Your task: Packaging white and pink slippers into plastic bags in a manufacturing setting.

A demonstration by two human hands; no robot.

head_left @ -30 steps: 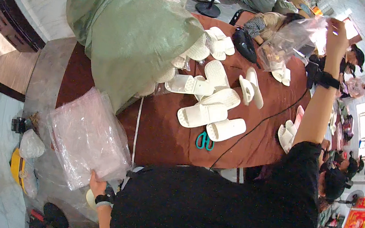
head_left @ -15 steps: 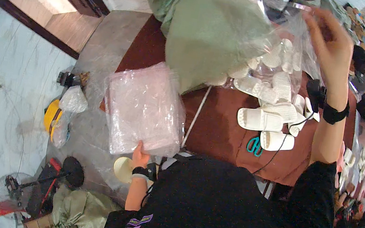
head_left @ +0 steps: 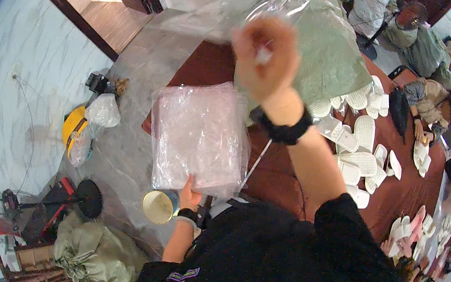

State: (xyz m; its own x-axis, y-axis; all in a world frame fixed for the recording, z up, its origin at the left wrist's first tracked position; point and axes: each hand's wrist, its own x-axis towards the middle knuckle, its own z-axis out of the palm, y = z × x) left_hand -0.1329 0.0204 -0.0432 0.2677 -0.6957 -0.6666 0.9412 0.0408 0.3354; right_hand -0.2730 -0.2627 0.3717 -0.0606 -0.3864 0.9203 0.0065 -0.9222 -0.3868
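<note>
My left hand (head_left: 188, 196) grips the near edge of a stack of clear plastic bags (head_left: 196, 136), thumb on top and fingers hidden beneath. The stack lies flat at the left end of the brown-covered table (head_left: 285, 174). Above its far side is my right hand (head_left: 268, 59), raised and slightly blurred, its fingers curled round a single clear plastic bag (head_left: 222, 13) that trails out to the left. White slippers (head_left: 363, 133) lie loose on the table to the right of my right forearm. Some of them are partly covered by a large green sack (head_left: 333, 58).
A cream-coloured round tub (head_left: 159, 207) stands by my left wrist. On the floor to the left are a yellow object (head_left: 74, 129), a white plastic bag (head_left: 104, 110) and a tied green sack (head_left: 101, 257). Across the table a co-worker (head_left: 434, 109) handles slippers.
My right hand has swung left from over the slippers, carrying the clear bag with it. The left hand keeps its grip on the stack. The teal scissors are now out of sight.
</note>
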